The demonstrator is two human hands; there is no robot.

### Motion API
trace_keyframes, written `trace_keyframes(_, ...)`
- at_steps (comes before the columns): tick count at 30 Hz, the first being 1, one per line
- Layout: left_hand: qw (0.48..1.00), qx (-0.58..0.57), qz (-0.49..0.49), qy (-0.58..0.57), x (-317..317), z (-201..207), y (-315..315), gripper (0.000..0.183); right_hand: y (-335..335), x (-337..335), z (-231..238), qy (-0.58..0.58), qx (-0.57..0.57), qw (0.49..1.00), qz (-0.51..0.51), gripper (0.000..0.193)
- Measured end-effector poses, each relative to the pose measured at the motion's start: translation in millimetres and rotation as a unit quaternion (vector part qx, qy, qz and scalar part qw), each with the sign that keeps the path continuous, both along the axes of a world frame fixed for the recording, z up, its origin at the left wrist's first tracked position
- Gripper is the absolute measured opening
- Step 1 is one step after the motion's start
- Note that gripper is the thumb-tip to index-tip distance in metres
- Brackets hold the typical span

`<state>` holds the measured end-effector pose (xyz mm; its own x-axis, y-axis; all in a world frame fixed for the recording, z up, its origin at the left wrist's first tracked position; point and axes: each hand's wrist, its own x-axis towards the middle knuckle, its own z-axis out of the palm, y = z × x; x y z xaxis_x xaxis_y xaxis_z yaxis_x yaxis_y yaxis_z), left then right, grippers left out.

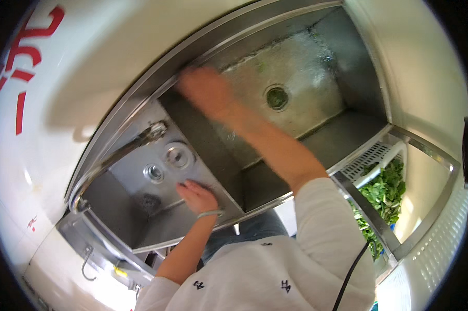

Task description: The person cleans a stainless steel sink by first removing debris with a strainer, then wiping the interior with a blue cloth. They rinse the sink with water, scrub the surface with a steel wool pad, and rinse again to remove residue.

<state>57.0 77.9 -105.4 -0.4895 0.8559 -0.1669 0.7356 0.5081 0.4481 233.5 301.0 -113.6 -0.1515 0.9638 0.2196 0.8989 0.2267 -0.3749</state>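
A large steel sink basin and a smaller steel basin stand side by side before me. My right hand reaches across the large basin to its far left corner by the divider. Motion smears its fingers, and I cannot make out anything in them. Over the small basin, my left hand is held with its fingers loosely stretched and nothing visible in it. Close to it lie a round metal drain strainer and the small basin's drain. Green bits cover the large basin's drain.
A curved metal faucet arches over the small basin. A dark scouring pad lies inside that basin. To the right, leafy greens fill a white plastic basket beside a metal frame. Water wets the large basin's floor.
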Motion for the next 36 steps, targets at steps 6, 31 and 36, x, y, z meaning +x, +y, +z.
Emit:
trace_keyframes(6, 1.000, 0.018, 0.011, 0.004, -2, -1, -4, 0.053, 18, 103, -30, -0.068, 0.198, 0.977, 0.029, 0.034)
trace_keyframes(31, 1.000, 0.027, -0.016, -0.002, 0, 0, -2, 0.051, -9, 190, -33, -0.071, 0.108, 0.980, -0.149, 0.039)
trace_keyframes(36, 0.999, 0.021, -0.001, -0.027, 1, 8, -2, 0.052, -53, 202, -119, -0.010, -0.066, 0.947, -0.313, 0.038)
